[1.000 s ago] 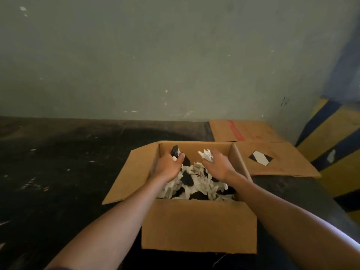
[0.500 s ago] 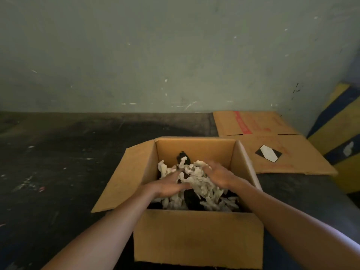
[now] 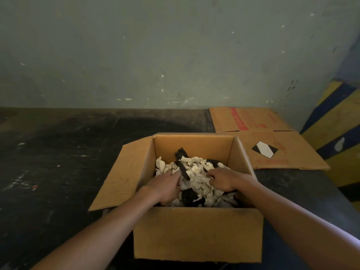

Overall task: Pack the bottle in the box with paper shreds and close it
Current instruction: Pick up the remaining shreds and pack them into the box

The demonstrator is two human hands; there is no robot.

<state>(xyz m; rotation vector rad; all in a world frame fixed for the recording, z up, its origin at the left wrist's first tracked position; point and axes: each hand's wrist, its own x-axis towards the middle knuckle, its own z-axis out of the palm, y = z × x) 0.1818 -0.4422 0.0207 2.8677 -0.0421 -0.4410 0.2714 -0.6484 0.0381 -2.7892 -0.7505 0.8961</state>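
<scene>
- Bottle: hidden from you; judge it buried under the shreds (image 3: 196, 172) inside the box (image 3: 196, 232). No part of it can be made out, so its stiffness, weight and best grip point cannot be told.
- Shreds: a loose heap of pale and black strips, piled toward the box's middle and back. Expect them light, soft and springy; gather them by handfuls and press them down flat, as they will likely rebound.
- Left hand (image 3: 165, 187): in the box at the heap's near left, fingers curled down into the strips, holding a bunch.
- Right hand (image 3: 224, 179): in the box at the heap's right, fingers bent around a clump of shreds.
- Box: thin, stiff card standing on the dark counter (image 3: 58, 162). Its left flap (image 3: 118, 182) splays outward; take each flap near its free edge to fold it over.
- Beyond: flattened cardboard (image 3: 272, 145) lies on the counter behind and to the right of the box, close to its far right corner.
</scene>
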